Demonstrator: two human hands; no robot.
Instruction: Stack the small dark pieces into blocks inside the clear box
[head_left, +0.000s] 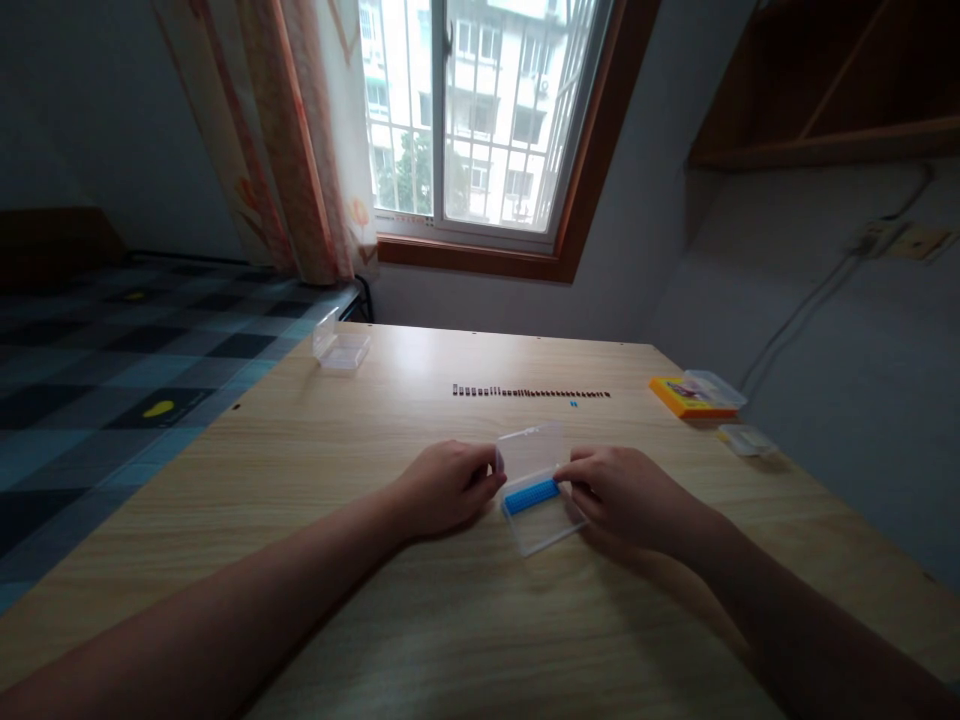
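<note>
A small clear plastic box (541, 525) lies open on the wooden table (420, 600), its lid (529, 452) raised toward the window. A row of blue pieces (531, 496) lies inside it near the hinge. My left hand (446, 487) rests at the box's left side, fingers curled against the lid's edge. At the right side my right hand (626, 497) has its fingertips pinched at the end of the blue row. Beyond the box, a long line of small dark pieces (531, 392) stretches across the table, with a tiny blue piece (574, 404) just in front of it.
Another open clear box (341, 349) sits at the table's far left. An orange packet (686, 396) under a clear lid and a small clear case (745, 439) lie at the right edge. A bed with a checked cover (112, 370) stands left; a window (480, 120) is behind.
</note>
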